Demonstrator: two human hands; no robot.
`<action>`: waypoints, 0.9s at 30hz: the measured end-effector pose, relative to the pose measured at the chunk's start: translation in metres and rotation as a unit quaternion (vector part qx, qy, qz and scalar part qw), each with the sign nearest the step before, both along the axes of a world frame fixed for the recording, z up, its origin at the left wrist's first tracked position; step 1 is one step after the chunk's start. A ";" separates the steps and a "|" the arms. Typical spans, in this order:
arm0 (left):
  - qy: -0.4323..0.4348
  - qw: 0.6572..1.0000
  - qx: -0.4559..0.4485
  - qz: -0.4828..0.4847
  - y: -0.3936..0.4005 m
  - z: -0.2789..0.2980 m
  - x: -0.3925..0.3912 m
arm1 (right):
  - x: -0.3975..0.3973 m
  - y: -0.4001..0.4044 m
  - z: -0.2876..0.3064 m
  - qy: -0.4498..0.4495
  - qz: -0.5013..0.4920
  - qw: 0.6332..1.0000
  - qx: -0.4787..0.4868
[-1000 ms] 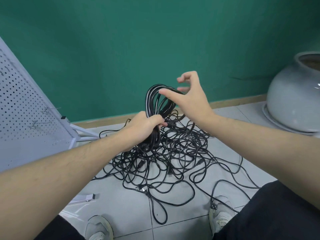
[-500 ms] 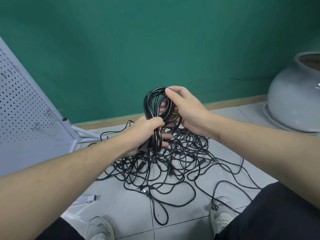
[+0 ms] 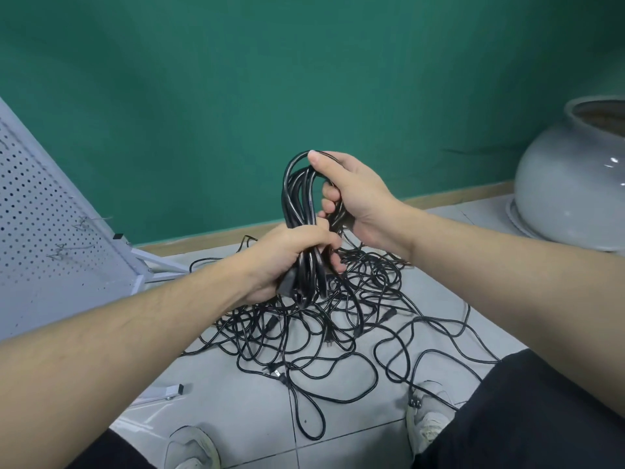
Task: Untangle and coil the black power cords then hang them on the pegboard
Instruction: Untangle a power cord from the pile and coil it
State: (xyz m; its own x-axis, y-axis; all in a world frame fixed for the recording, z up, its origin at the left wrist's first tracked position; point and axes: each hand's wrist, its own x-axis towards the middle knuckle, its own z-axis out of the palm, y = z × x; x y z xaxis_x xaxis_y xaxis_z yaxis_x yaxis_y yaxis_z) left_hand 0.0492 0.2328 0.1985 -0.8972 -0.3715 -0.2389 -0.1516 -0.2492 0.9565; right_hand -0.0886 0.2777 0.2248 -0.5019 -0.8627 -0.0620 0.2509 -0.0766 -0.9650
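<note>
At the far left a white pegboard [image 3: 44, 211] leans on its stand, with a few wire hooks [image 3: 86, 223] sticking out of it and nothing hung on them. Next along, the left hand [image 3: 287, 258] is fisted round the lower part of a coiled black power cord [image 3: 299, 198], its fingers wrapped fully about the bunched strands, and a plug end shows just under the fist. Below and behind it the rest of the tangled cords [image 3: 324, 326] sprawl in loose loops over the pale floor tiles [image 3: 236, 401], reaching to the person's shoes. The right hand [image 3: 351, 198] grips the top loop of the same coil, thumb pressed on the crown and fingers curled through it. Farthest right stands a large grey ceramic jar [image 3: 571, 184] against the green wall [image 3: 236, 79]
</note>
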 end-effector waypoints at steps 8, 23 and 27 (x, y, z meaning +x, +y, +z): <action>0.055 0.981 0.089 0.163 -0.017 0.011 0.001 | -0.002 0.022 -0.033 0.051 0.314 0.923 0.215; -0.134 0.922 -0.128 0.340 -0.059 0.011 0.015 | -0.031 0.030 -0.031 0.437 0.300 0.814 0.237; -0.223 0.904 -0.236 0.278 -0.055 0.005 0.016 | -0.033 0.026 -0.021 0.561 0.267 0.752 0.221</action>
